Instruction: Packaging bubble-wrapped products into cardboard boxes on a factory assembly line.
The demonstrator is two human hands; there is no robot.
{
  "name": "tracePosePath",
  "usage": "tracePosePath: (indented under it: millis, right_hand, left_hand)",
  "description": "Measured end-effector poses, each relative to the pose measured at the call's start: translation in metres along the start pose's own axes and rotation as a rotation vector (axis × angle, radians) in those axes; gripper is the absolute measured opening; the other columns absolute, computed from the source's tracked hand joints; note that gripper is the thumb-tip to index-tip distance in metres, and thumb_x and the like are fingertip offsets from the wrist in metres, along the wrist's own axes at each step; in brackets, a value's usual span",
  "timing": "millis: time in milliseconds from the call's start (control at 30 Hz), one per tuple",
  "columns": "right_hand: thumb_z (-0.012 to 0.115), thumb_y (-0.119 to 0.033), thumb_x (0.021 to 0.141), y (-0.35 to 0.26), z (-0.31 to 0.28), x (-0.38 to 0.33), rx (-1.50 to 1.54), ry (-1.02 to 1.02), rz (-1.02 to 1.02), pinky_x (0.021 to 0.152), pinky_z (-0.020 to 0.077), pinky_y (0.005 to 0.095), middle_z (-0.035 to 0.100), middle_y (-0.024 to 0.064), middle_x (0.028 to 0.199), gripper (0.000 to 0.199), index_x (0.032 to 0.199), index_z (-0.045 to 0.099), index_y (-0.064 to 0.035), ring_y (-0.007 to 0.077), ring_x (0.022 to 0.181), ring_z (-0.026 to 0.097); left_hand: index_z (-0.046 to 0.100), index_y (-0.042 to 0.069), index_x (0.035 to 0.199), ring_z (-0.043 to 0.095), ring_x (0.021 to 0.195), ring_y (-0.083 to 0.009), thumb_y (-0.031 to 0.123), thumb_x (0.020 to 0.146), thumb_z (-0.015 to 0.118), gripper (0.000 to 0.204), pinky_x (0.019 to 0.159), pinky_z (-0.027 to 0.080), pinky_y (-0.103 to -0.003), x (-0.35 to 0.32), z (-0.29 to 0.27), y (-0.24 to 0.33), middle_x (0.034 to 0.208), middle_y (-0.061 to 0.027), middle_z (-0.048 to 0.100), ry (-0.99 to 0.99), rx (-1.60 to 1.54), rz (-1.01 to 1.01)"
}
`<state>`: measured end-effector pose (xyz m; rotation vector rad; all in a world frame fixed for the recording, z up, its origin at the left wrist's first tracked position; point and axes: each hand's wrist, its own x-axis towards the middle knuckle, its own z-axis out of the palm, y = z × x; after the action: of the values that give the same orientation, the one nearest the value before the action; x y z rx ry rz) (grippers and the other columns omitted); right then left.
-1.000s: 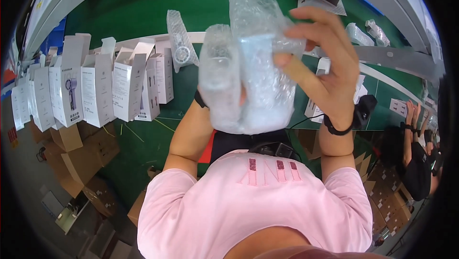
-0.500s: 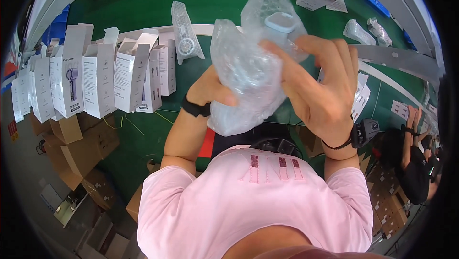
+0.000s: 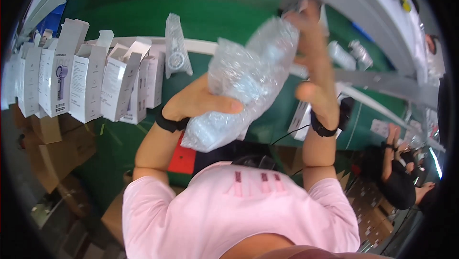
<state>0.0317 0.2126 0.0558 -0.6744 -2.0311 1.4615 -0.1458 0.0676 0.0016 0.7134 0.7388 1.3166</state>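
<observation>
A clear bubble-wrap bag (image 3: 244, 87) with a pale object dimly visible inside is held up above the green worktop (image 3: 124, 5), between both hands. The left hand (image 3: 201, 103) is clenched around the lower half of the bag, thumb laid across its front; the right hand (image 3: 313, 63) is raised at the bag's upper end, fingers spread and only partly closed on the plastic, so its grip looks loose, though exactly how much of the film is pinched cannot be told. A row of white open-flapped cartons (image 3: 91, 82) stands at the left, well apart, and another wrapped item (image 3: 176, 48) stands just beyond them. A second person (image 3: 399, 173) is seated at lower right, clear of the hands. The risk here is judged to be slippage: the film is slick and crumpled, the contents are carried mostly by one hand, and the object could slide out of the bag's open end and drop onto the worktop. A torn wrap is also possible if the upper end is pulled hard.
</observation>
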Motion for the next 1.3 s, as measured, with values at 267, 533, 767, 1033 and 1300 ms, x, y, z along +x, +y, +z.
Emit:
tracePosePath:
  millis: [267, 533, 767, 1033, 1300]
  right_hand:
    - [0.073, -0.032, 0.081, 0.077, 0.044, 0.066, 0.166, -0.853, 0.524, 0.09, 0.045, 0.0291, 0.064, 0.0077, 0.111, 0.054, 0.12, 0.058, 0.0013, 0.0154, 0.098, 0.059]
    - [0.062, -0.023, 0.089, 0.173, 0.077, 0.146, 0.578, -0.384, 0.728, 0.084, 0.0522, 0.0329, 0.066, 0.0053, 0.107, 0.032, 0.117, 0.059, -0.0058, 0.0179, 0.094, 0.064]
    - [0.046, -0.044, 0.091, 0.242, 0.055, 0.339, 1.05, 0.187, 0.267, 0.089, 0.0506, 0.0451, 0.063, 0.0088, 0.119, 0.046, 0.117, 0.062, -0.0083, 0.0288, 0.103, 0.063]
    - [0.052, -0.03, 0.093, 0.322, -0.006, 0.426, 0.858, 0.3, 0.064, 0.108, 0.0353, 0.0404, 0.043, 0.0108, 0.142, 0.054, 0.141, 0.037, -0.0105, 0.0259, 0.13, 0.043]
    - [0.043, -0.02, 0.097, 0.339, -0.001, 0.402, 0.696, 0.311, 0.454, 0.101, 0.0399, 0.0542, 0.049, 0.0195, 0.129, 0.035, 0.127, 0.043, -0.003, 0.035, 0.118, 0.051]
  left_hand:
    - [0.048, 0.0, 0.131, 0.056, 0.109, -0.0139, 0.035, 0.095, 0.054, 0.05, 0.094, 0.044, -0.028, 0.013, -0.04, -0.023, 0.122, -0.0065, 0.057, 0.102, -0.183, -0.418]
    - [0.049, 0.003, 0.132, 0.059, 0.108, -0.0266, 0.068, 0.088, 0.04, 0.079, 0.096, 0.045, -0.04, 0.024, -0.148, -0.062, 0.124, -0.0138, 0.056, 0.13, -0.817, -0.096]
    - [0.044, 0.011, 0.137, 0.037, 0.128, -0.0421, 0.033, 0.077, 0.073, 0.07, 0.106, 0.031, -0.051, -0.028, -0.116, -0.082, 0.141, -0.0268, 0.033, 0.75, 1.049, 0.237]
    - [0.046, 0.017, 0.136, 0.039, 0.124, -0.0412, 0.016, 0.072, 0.074, 0.07, 0.101, 0.037, -0.049, -0.004, -0.162, -0.133, 0.14, -0.0214, 0.036, 1.072, 1.668, -0.007]
    - [0.053, 0.012, 0.131, 0.049, 0.111, -0.037, 0.004, 0.073, 0.062, 0.059, 0.091, 0.047, -0.043, -0.023, -0.157, -0.128, 0.13, -0.0195, 0.047, 0.935, 1.43, 0.152]
